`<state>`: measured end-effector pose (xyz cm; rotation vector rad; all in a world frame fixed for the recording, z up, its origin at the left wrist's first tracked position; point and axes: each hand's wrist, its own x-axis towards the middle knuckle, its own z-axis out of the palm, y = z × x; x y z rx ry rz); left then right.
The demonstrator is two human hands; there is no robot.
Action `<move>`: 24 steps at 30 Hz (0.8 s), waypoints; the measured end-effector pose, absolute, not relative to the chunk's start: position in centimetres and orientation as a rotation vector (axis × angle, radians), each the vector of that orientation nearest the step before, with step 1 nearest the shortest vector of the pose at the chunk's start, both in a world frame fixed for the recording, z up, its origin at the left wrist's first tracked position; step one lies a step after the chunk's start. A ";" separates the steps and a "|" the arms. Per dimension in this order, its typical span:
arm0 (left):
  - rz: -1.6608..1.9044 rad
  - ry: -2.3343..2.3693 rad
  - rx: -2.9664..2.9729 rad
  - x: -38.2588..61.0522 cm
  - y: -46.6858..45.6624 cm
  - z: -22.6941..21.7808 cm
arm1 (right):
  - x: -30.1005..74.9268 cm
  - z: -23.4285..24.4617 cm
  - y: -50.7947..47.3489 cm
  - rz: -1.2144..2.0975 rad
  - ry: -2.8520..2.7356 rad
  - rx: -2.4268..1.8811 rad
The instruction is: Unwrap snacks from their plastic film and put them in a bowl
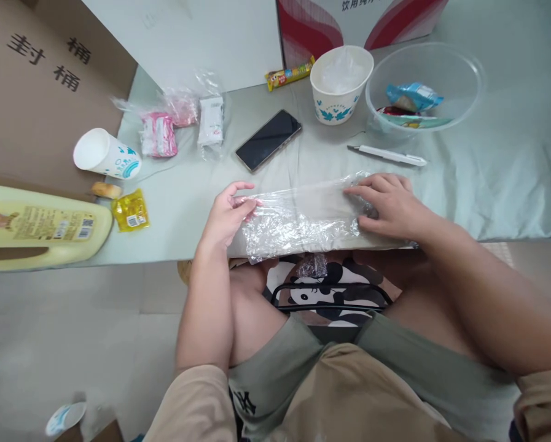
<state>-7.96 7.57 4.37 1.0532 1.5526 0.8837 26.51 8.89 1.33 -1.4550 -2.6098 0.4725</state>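
Observation:
A crinkled piece of clear plastic film [298, 224] lies stretched sideways along the front edge of the cloth-covered table [500, 184], its lower border hanging slightly over. I cannot tell whether it is a flat sheet or a bag. At its left end, my left hand [222, 218] pinches the corner between thumb and fingers. Over the right end is my right hand [390, 205], fingers spread and touching the film, thumb apart from them. Behind the film lie a dark-screened phone [268, 140] and a white pen-like tool [388, 155].
At the back stand a paper cup [334, 110] with plastic inside and a clear bowl [471, 92] holding snack packets. Wrapped packets [159, 135], a tipped paper cup [118, 161], a yellow sachet [131, 212] and a pale yellow jug [86, 227] are left. Boxes [201, 37] border the back.

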 end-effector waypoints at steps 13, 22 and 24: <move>1.004 1.515 1.182 -7.9 9.8 2.4 | 26.3 4.0 7.3 0.508 -2.529 -1.255; 0.700 1.083 1.277 -3.9 9.0 4.5 | 23.5 4.7 9.5 1.145 -1.951 -1.081; 0.673 1.011 1.291 -3.0 9.2 4.6 | 22.1 4.2 9.6 1.543 -1.948 -0.952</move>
